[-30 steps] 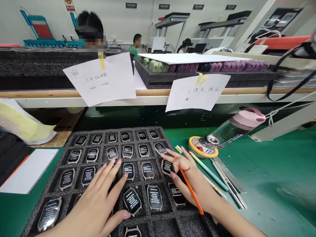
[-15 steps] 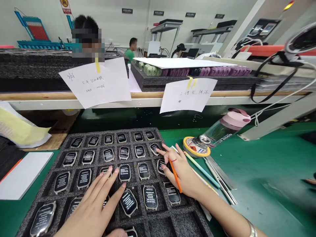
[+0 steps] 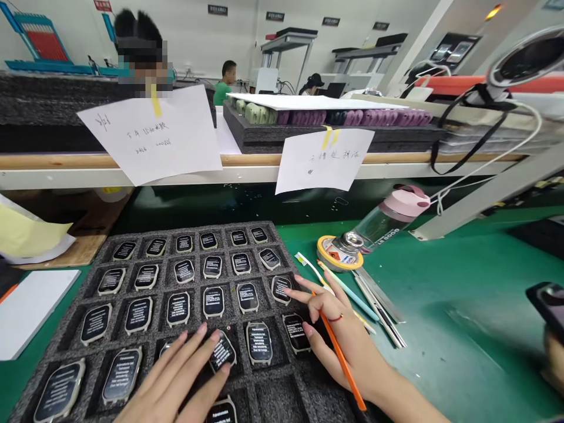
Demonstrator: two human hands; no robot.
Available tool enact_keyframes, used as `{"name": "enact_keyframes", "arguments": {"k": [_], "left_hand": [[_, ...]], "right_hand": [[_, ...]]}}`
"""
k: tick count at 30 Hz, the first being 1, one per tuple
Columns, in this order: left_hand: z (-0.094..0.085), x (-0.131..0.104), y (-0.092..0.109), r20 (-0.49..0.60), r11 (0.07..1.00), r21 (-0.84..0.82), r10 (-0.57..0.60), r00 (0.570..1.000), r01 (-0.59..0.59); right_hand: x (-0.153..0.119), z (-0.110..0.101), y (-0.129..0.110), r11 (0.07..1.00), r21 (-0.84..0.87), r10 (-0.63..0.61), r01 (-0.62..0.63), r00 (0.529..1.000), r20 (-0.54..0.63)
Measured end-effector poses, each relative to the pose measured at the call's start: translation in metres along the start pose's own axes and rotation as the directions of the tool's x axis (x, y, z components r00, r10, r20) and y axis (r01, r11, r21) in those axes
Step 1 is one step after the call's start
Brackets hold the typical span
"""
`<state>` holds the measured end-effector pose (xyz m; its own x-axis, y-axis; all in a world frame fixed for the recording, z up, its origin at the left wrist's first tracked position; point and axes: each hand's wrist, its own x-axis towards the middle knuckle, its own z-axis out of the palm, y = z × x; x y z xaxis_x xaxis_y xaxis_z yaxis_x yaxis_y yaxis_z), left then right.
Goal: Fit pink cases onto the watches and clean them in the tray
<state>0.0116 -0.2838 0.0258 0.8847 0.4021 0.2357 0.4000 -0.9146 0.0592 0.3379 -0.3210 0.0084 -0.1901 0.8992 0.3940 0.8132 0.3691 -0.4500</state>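
A black foam tray holds several smartwatch bodies with lit screens of white text. My left hand lies over the tray with its fingers stretched out, the fingertips over a tilted smartwatch and partly covering it. My right hand is at the tray's right edge, with an orange stick held between its fingers and slanting down past the palm. Its index fingertip is at one smartwatch in the right column. The thumb tip is beside the smartwatch below that one.
Right of the tray lie a toothbrush, a light-blue stick, metal strips, a yellow-rimmed tin and a tilted bottle. A shelf with paper notes spans behind. Another person's hand holds a phone at far right.
My right hand has come down the right column, from the upper smartwatches to the ones below. My left hand has shifted slightly lower, onto the tilted smartwatch. A phone has appeared at far right.
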Motion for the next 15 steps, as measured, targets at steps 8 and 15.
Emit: {"name": "enact_keyframes", "arguments": {"k": [8,15], "left_hand": [[-0.002,0.003,0.001,-0.051,0.983,0.182,-0.028,0.998,0.037],[-0.001,0.004,0.002,-0.147,0.982,0.183,-0.028,0.989,0.055]], "right_hand": [[-0.002,0.000,0.001,1.000,0.000,-0.007,0.007,1.000,0.023],[-0.019,-0.002,-0.011,0.996,0.074,0.053,-0.051,0.998,-0.020]]}}
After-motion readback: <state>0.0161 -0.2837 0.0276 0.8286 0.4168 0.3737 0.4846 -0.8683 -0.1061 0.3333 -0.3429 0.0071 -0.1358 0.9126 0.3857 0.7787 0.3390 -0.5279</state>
